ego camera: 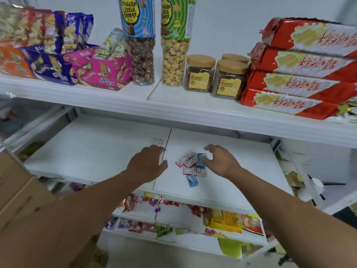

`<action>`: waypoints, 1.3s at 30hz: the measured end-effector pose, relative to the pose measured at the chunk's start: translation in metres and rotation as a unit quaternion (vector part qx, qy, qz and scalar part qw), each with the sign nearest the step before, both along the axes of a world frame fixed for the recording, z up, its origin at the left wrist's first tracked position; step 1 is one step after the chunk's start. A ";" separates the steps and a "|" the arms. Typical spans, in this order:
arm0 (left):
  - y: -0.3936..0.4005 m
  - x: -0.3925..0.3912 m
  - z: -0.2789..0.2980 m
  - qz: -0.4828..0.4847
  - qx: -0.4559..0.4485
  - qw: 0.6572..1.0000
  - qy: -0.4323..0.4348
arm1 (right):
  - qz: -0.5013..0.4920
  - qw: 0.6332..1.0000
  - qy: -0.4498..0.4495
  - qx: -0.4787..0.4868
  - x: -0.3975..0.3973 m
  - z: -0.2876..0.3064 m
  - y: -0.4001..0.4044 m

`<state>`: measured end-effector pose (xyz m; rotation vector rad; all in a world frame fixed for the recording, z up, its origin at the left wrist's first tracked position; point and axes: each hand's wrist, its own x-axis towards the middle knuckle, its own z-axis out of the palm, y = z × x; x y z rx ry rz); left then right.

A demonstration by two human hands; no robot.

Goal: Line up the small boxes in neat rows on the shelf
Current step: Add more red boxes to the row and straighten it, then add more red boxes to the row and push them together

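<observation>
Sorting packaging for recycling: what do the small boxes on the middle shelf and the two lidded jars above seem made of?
Small boxes: likely printed cardboard, with flat faces and sharp folded edges. Jars: clear, probably plastic, since the contents show through; tan lids look matte plastic, though the blur leaves that open.

White shelf (pixel 96 151) mid-frame, carrying small boxes (pixel 190 164): red-and-white ones, plus two light blue. Upper right, red packets (pixel 301 74) with yellow patches. Top centre, a blue swirl-striped popcorn tube (pixel 138 18) beside a green-striped tube (pixel 176 18). Upper left, purple and pink bags (pixel 77 68).
</observation>
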<state>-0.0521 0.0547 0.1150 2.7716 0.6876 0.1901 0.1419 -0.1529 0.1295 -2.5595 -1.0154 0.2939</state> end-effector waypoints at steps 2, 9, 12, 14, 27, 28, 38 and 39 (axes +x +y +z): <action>-0.005 -0.004 -0.010 -0.012 -0.008 1.000 -0.004 | -0.014 1.000 -0.013 -0.013 -0.014 -0.003 -0.007; -0.021 -0.022 -0.048 -0.043 -0.037 0.998 0.016 | -0.039 0.996 -0.004 -0.080 -0.052 -0.032 -0.036; -0.021 -0.026 -0.049 -0.043 -0.036 0.998 0.021 | -0.045 0.996 -0.006 -0.081 -0.055 -0.033 -0.039; -0.017 -0.024 -0.043 -0.037 -0.029 0.999 0.015 | -0.047 0.996 -0.008 -0.074 -0.051 -0.030 -0.036; -0.030 0.022 -0.065 0.033 -0.003 0.998 0.058 | 0.055 0.996 0.045 -0.061 0.015 -0.067 -0.007; -0.030 0.024 -0.069 0.036 0.001 0.997 0.071 | 0.066 0.995 0.054 -0.060 0.022 -0.072 -0.003; -0.066 0.024 -0.113 0.129 -0.032 0.986 0.105 | 0.158 0.978 0.051 -0.126 0.070 -0.144 0.057; -0.069 0.021 -0.116 0.135 -0.033 0.985 0.106 | 0.164 0.977 0.036 -0.132 0.073 -0.150 0.062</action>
